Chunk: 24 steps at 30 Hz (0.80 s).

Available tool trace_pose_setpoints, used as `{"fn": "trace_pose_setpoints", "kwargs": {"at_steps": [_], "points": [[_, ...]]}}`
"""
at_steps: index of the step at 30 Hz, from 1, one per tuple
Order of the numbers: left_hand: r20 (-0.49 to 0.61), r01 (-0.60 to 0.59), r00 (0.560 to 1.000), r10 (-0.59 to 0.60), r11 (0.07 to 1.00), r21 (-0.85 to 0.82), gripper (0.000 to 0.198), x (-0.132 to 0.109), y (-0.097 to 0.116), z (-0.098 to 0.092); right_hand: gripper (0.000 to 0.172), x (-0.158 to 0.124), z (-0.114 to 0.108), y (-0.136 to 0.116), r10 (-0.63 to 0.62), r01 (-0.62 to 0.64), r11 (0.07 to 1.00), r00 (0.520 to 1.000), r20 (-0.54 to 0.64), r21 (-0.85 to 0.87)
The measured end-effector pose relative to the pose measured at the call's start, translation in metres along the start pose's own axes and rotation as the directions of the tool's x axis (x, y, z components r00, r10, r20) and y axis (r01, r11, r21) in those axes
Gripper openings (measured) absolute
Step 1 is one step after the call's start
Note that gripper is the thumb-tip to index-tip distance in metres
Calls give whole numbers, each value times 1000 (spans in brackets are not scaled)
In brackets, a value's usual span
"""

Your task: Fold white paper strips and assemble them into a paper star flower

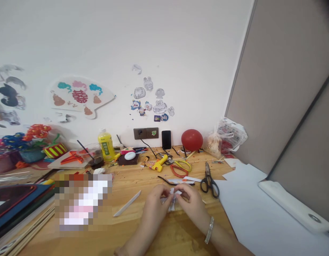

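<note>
Both my hands meet over the wooden table, pinching a small folded piece of white paper between thumbs and fingers. My left hand grips its left side, and my right hand grips its right side, a bracelet on that wrist. Part of the paper is covered by my fingers. A loose white paper strip lies to the left of my left hand. Black-handled scissors rest open-bladed to the right, beyond my right hand.
Behind my hands lie a yellow glue gun, red-and-yellow-handled scissors and a red balloon. Large white paper sheets cover the right side. A yellow bottle stands near a dark drink cup. Wooden sticks lie front left.
</note>
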<state>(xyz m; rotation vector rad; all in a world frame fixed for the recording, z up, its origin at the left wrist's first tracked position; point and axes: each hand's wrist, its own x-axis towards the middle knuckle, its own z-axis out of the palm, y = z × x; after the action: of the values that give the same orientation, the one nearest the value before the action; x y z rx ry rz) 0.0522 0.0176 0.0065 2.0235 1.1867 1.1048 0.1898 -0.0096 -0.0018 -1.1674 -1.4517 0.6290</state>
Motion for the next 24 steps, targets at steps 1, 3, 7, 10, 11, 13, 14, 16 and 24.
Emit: {"fn": "trace_pose_setpoints", "kwargs": {"at_steps": [1,3,7,10,11,13,14,16,24], "points": [[12,-9,1000,9,1000,-3,9,0,1,0,13,0,0,0,-4,4,1000,1000,2,-12],[39,-25,999,26,1000,-19,8,0,4,-2,12,1,-1,1,-10,11,999,1000,14,-32],[105,-17,994,25,997,-73,7,0,10,-5,10,2,-5,3,-5,7,999,999,46,-54],[159,-8,987,25,994,-107,8,1,11,-8,7,3,-7,4,18,-16,1000,998,68,-26],[170,-8,985,28,993,-118,8,1,11,-9,6,4,-7,4,33,-33,999,996,82,2],[186,-15,982,41,990,-141,7,2,11,-10,8,4,-7,4,67,-76,995,991,115,70],[192,-20,980,49,988,-151,7,2,10,-10,9,4,-7,4,85,-98,990,988,127,102],[196,-29,979,63,985,-168,8,2,9,-9,9,4,-7,4,110,-131,980,984,141,151],[193,-3,980,51,970,-241,10,3,3,-6,9,3,-6,3,100,-122,975,988,122,188]]}}
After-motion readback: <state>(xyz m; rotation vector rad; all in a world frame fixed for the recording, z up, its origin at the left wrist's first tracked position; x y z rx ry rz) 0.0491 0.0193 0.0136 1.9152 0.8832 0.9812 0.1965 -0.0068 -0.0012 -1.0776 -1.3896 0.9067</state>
